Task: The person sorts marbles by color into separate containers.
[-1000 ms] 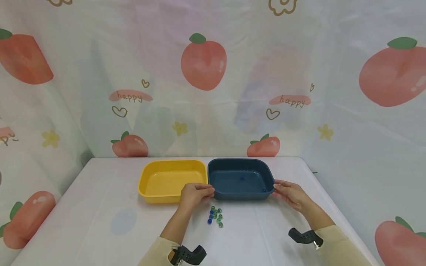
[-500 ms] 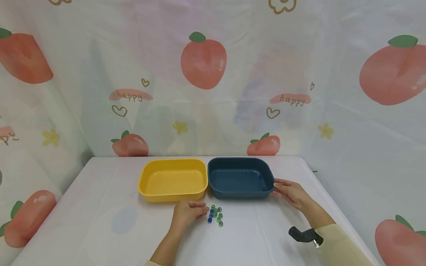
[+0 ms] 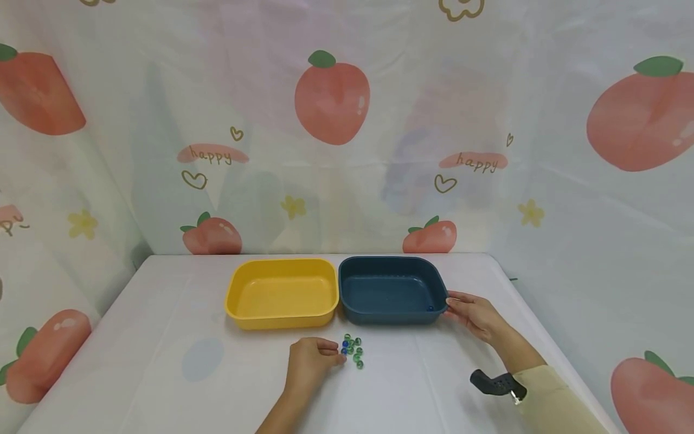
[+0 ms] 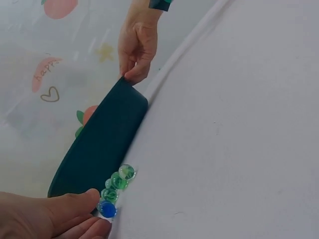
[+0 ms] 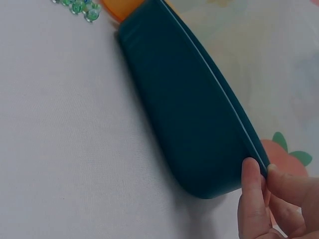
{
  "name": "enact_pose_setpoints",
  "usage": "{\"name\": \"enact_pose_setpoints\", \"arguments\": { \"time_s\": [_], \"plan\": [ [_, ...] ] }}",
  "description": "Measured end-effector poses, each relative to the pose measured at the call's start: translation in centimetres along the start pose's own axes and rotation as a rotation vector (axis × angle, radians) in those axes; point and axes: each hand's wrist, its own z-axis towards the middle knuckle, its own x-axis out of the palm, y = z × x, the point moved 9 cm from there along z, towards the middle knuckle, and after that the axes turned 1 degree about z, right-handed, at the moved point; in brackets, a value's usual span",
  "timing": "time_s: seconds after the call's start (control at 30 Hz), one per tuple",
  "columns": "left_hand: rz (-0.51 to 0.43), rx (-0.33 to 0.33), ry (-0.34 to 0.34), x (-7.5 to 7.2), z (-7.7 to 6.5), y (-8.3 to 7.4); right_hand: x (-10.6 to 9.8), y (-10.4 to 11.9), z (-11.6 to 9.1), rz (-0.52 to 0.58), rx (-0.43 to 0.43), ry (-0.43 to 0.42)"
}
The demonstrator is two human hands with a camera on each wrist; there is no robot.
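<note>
On the table lies a cluster of green marbles [image 3: 359,351] and blue marbles [image 3: 345,344]. My left hand [image 3: 311,364] is at the cluster's left side, thumb and fingertips pinching a blue marble [image 4: 107,209] in the left wrist view. Behind the cluster stands a dark blue basin [image 3: 393,317], with a blue marble [image 3: 431,308] inside near its front right corner. My right hand [image 3: 479,318] pinches the basin's right rim, thumb and fingers on either side of the wall, as the right wrist view [image 5: 276,199] shows.
A yellow basin [image 3: 282,322] stands against the dark blue one on its left. A white cloth covers the table [image 3: 190,416]. A fruit-patterned curtain [image 3: 347,181] hangs along the back edge and both sides.
My left hand has left the dark blue basin's left rim and come down to the marbles. Inside that basin, a second blue marble has rolled right and out of sight. The right hand stays put.
</note>
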Motion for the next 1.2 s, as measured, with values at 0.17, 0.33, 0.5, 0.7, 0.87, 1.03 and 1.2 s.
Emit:
{"name": "enact_pose_setpoints", "arguments": {
  "time_s": [0.17, 0.33, 0.5, 0.7, 0.87, 1.03, 1.2],
  "plan": [
    [0.085, 0.016, -0.033, 0.2, -0.3, -0.5, -0.1, -0.1, 0.0, 0.002, 0.003, -0.004],
    [0.169, 0.061, -0.080, 0.4, -0.5, -1.1, -0.1, -0.1, 0.0, 0.000, 0.008, -0.007],
    [0.197, 0.093, -0.101, 0.3, -0.6, -1.4, -0.1, -0.1, -0.1, 0.001, 0.012, -0.008],
    [0.105, 0.048, -0.053, 0.2, -0.3, -0.7, 0.0, 0.0, -0.2, -0.003, 0.012, -0.002],
    [-0.038, -0.058, 0.021, 0.1, 0.5, 0.7, 0.0, 0.1, -0.2, -0.005, 0.013, 0.002],
    [-0.195, -0.178, 0.109, 0.3, 1.1, 2.2, 0.1, 0.1, -0.2, -0.015, 0.013, 0.004],
    [-0.367, -0.228, 0.163, 0.6, 1.4, 2.4, 0.1, 0.1, -0.1, -0.010, 0.015, 0.006]
  ]
}}
